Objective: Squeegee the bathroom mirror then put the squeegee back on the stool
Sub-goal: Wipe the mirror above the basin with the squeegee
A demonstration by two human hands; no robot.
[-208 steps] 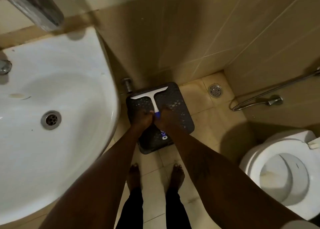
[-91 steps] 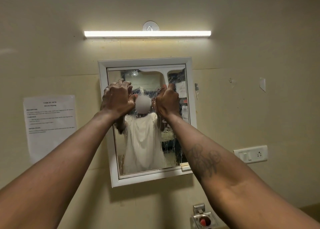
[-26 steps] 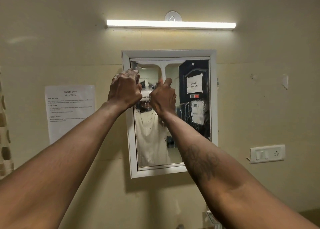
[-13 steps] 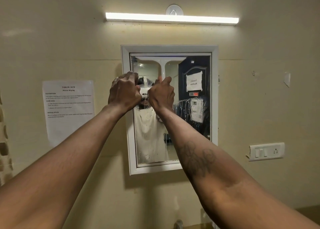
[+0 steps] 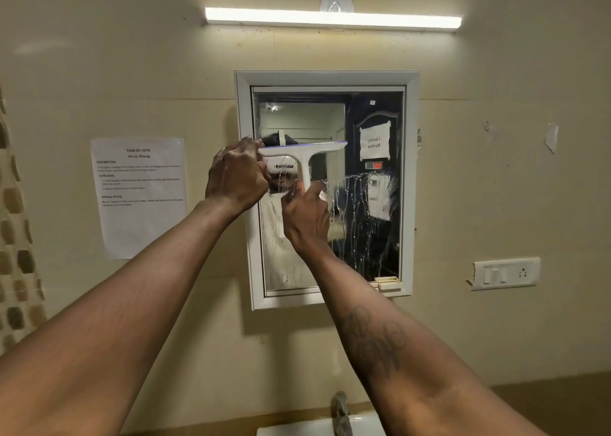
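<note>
A white squeegee sits against a wall mirror, its blade level at mid-height. The left hand curls its fingers round the blade's 9 o'clock end. The right hand grips the handle at 6 o'clock. Water streaks run down the glass at 4 o'clock.

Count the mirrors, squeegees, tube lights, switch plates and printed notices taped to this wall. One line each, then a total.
mirror: 1
squeegee: 1
tube light: 1
switch plate: 1
printed notice: 1
Total: 5
</note>
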